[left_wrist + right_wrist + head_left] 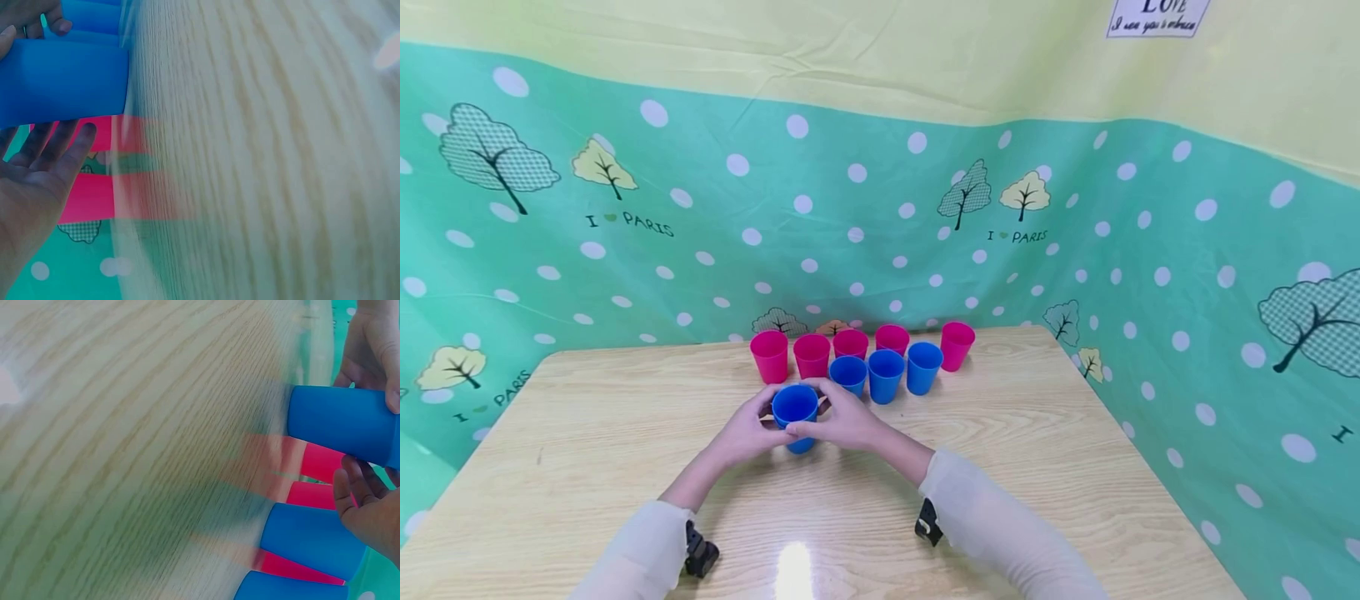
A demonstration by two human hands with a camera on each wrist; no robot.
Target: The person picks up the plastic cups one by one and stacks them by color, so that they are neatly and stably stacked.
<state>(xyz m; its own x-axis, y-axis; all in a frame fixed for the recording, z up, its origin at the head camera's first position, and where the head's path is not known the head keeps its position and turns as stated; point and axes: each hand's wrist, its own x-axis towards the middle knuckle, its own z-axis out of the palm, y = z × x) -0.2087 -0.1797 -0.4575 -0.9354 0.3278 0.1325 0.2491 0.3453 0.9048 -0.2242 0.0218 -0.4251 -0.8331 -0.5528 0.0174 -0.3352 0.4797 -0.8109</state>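
A blue cup (795,406) stands upright, mouth up, between my two hands near the middle of the table. My left hand (747,432) holds its left side and my right hand (850,417) its right, thumbs at the front and fingers reaching behind. In the left wrist view, the fingers of the left hand (47,169) lie along the wall of the cup (62,81). The right wrist view has the right hand (375,512) curved beside the same cup (340,422). Whether its base touches the table is hard to tell.
Three blue cups, one of them at the middle (886,379), stand in a row just behind my right hand. Several pink cups, such as the leftmost (770,358), line the back of the wooden table (625,417). A green dotted cloth (820,225) hangs behind.
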